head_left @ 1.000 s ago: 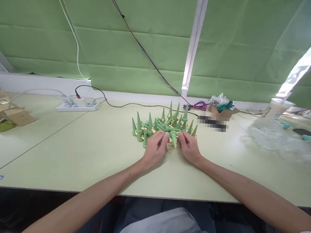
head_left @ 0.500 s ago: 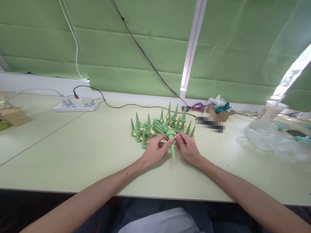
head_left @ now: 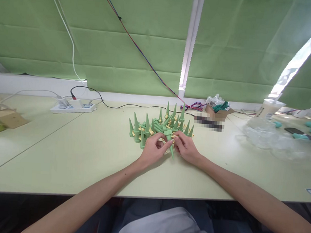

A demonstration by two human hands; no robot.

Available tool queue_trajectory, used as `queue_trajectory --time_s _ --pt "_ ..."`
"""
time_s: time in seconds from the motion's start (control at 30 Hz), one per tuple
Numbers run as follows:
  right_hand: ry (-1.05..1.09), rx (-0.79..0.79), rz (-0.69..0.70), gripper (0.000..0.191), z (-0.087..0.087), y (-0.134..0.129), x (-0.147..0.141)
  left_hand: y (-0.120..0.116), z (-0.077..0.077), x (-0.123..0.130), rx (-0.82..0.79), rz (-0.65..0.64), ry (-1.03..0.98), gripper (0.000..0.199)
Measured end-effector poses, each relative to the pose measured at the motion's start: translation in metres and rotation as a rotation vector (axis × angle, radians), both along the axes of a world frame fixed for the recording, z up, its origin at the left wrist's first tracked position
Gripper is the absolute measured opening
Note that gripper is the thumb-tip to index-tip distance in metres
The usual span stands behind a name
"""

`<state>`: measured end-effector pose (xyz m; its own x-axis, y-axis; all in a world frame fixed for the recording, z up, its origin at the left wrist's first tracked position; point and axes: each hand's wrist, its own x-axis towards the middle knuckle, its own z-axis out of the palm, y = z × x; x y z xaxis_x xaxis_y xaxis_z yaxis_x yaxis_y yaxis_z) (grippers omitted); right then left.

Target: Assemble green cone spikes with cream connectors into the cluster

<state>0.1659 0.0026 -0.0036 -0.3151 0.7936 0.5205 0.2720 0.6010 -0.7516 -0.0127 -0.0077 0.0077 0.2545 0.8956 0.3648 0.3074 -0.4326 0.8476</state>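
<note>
My left hand [head_left: 153, 150] is closed around a green plastic watering spike [head_left: 168, 134], held with its wide capped end away from me and its point tilted down toward me. My right hand [head_left: 186, 148] pinches at the spike's side, where a bit of a small yellow valve [head_left: 173, 137] shows; the fingertips hide most of it. Just beyond both hands, several more green watering spikes [head_left: 147, 124] stand point up on the table, with small yellow valves at their sides. A few others lie on their sides among them.
On the table [head_left: 88, 161], a white power strip [head_left: 73, 106] with plugs lies back left, near a cardboard piece [head_left: 10, 117]. At the back right are a small open carton [head_left: 219, 114], clear plastic wrap [head_left: 265, 138] and a cup [head_left: 268, 109]. A black cable [head_left: 129, 104] runs along the back.
Both hands stay at the same spike, which has turned slightly, its point drawn up a little. The whole view has shifted slightly.
</note>
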Motion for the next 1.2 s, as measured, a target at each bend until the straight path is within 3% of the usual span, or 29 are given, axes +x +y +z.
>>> queue_trajectory --time_s 0.4,0.73,1.2 --pt "0.07 -0.075 0.014 0.044 0.0024 -0.0015 -0.0006 0.0013 -0.0022 0.0005 0.125 -0.008 0.087 0.033" --pt "0.194 -0.297 0.075 0.056 0.0016 -0.0014 -0.0016 0.0032 -0.0053 -0.0013 0.22 -0.039 0.183 0.03" --pt "0.212 -0.189 -0.015 0.052 0.0057 -0.0038 -0.0039 0.0031 -0.0033 0.001 0.238 -0.006 0.177 0.02"
